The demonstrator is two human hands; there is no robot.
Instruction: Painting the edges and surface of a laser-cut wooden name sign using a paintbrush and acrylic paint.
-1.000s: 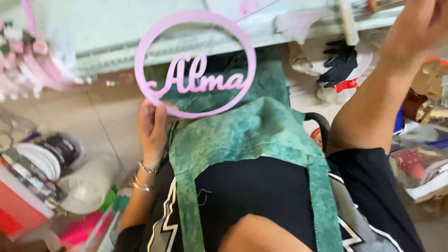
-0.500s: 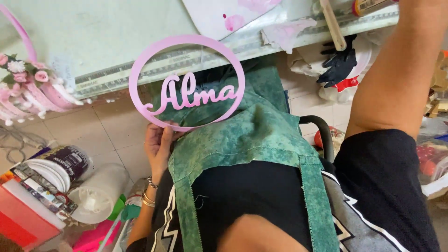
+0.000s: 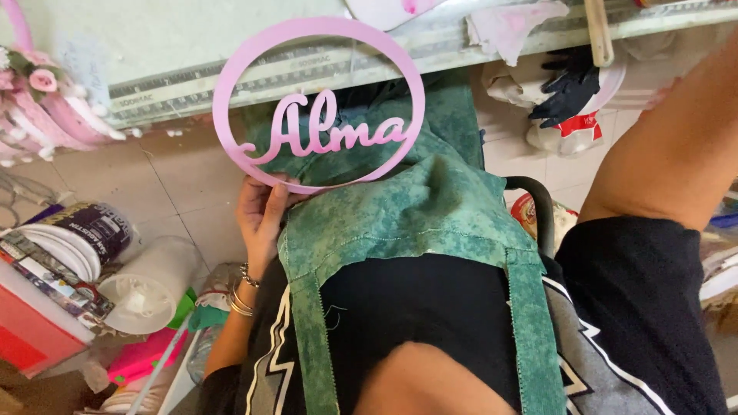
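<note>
I see the left hand below the ring sign, its grip on the sign's lower edge, just left of the apron that lies across my lap. The sign stands in front of the tabletop edge, which runs along the top of the view. On the tabletop's left end sits a flower arrangement. A cloth hangs over the tabletop's edge to the right of the sign, with gloves just below it. On the floor, left of the hand, a roll of tape lies beside a plastic cup. My right arm reaches up at the right side, its hand out of view.
</note>
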